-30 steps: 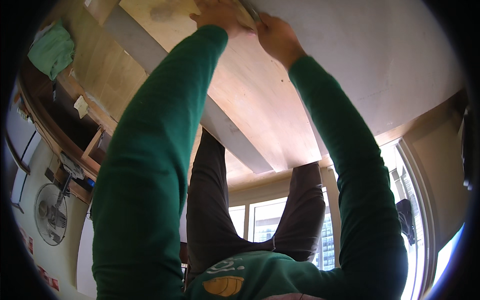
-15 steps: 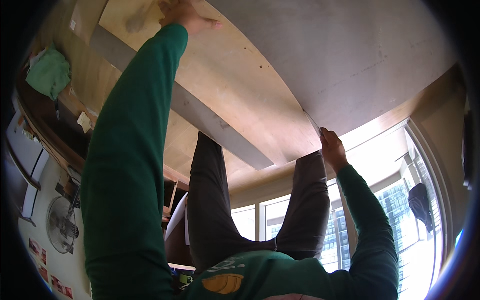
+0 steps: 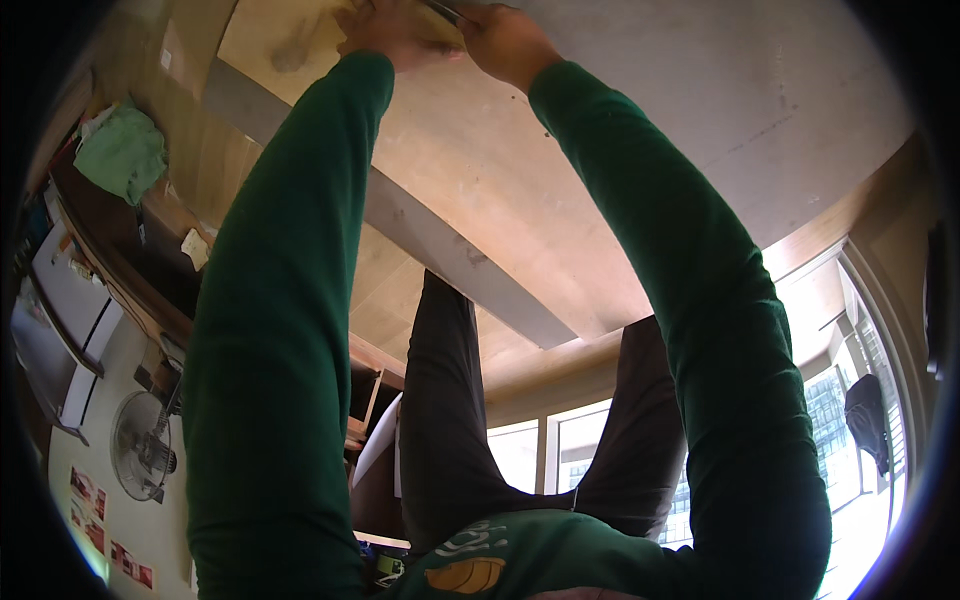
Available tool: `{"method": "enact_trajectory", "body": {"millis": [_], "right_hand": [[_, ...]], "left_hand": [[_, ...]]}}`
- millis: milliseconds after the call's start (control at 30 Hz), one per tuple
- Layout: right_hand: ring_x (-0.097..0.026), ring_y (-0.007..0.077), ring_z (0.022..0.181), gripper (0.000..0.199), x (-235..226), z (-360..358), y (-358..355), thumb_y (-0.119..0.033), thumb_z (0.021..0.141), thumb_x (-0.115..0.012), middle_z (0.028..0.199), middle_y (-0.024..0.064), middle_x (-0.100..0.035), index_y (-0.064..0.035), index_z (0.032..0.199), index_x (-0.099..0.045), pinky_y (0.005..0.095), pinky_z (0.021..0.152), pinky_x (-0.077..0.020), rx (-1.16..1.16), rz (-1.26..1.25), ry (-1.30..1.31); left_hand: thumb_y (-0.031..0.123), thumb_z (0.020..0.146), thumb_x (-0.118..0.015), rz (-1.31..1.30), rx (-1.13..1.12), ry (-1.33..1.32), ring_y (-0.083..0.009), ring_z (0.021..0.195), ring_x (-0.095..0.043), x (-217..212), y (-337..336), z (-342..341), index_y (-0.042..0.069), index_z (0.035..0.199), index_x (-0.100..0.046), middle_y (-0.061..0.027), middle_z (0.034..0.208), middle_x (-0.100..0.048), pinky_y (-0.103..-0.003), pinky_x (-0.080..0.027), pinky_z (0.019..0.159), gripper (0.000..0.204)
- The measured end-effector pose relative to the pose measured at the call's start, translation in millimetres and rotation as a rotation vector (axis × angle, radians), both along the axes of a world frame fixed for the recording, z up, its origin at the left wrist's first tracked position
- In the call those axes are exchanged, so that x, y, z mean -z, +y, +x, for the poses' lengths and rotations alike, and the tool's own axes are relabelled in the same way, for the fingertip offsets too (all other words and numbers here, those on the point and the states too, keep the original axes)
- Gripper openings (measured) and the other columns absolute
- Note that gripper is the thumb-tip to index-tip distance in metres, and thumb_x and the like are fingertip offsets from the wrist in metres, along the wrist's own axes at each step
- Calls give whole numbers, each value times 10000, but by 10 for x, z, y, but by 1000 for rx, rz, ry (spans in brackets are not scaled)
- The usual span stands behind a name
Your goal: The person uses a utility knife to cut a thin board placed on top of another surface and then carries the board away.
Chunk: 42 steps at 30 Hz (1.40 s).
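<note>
Wooden board (image 3: pixel 520 190) edge — left hand (image 3: pixel 395 30), right hand (image 3: pixel 510 40) touching, slim dark tool (image 3: pixel 445 12) between.

A: Identify all labels and signs.
B: A small white rectangular label (image 3: pixel 166 58) sits on the pale wooden board near its upper-left corner. A row of small red-and-white pictures (image 3: pixel 105 530) is fixed to the pale wall at lower left, just below the fan.
A: Packages or screens?
B: None can be told.

Hands (image 3: pixel 400 35) together at board's (image 3: pixel 560 170) far edge; cloth (image 3: pixel 122 152) (crumpled) left; fan (image 3: pixel 140 445) lower left
</note>
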State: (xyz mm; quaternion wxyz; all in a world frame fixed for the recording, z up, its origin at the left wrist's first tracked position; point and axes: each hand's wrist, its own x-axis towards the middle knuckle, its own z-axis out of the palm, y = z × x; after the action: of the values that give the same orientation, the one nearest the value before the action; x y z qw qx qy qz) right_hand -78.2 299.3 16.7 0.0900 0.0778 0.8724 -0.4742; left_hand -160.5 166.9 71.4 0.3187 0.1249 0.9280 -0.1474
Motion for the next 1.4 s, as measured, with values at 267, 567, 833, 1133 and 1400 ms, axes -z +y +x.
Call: {"method": "enact_trajectory", "body": {"millis": [267, 567, 833, 1133, 1400], "right_hand": [[-633, 426, 938, 280, -146, 902, 312, -199, 971, -535, 1054, 249, -652, -125, 1208, -665, 481, 835, -520, -15, 0, -113], [-642, 379, 847, 280, -738, 3443, 1392, -119, 980, -571, 913, 169, -636, -106, 1253, -631, 453, 725, -523, -33, 129, -457], [-625, 377, 860, 279, -938, 3539, 875, -235, 1003, -575, 932, 207, -646, -39, 1201, -559, 430, 762, -485, 305, -191, -521], [-614, 436, 930, 291, -471, 2765, 317, -323, 1017, -515, 983, 223, -642, -39, 1059, -561, 485, 826, -474, 464, -191, -405], [-632, 420, 937, 365, -381, 2832, 338, -383, 1013, -522, 950, 235, -666, -28, 1063, -589, 470, 833, -490, 518, -356, -401]], "left_hand": [[595, 691, -837, 123, -223, -71, -467, 1511, 69, -181, 51, 83, -81, 1535, 115, -309, 1626, 81, -471, -28, 1244, 1441], [752, 629, -781, 212, 78, 203, -486, 1511, -18, 399, -537, -24, -65, 1555, 31, -276, 1641, 23, -572, -209, 1191, 1478], [737, 574, -826, 93, 84, 65, -473, 1514, 24, 413, -210, 27, -30, 1568, -67, -298, 1632, -6, -531, -67, 1233, 1467], [677, 576, -870, 180, -125, 126, -470, 1496, -141, 478, -99, 92, -40, 1555, -140, -301, 1619, -76, -507, -268, 1193, 1416], [522, 730, -818, 346, 213, 243, -459, 1480, -199, 422, -45, 1205, 5, 1574, -168, -281, 1629, -119, -497, -257, 1200, 1185]]}}
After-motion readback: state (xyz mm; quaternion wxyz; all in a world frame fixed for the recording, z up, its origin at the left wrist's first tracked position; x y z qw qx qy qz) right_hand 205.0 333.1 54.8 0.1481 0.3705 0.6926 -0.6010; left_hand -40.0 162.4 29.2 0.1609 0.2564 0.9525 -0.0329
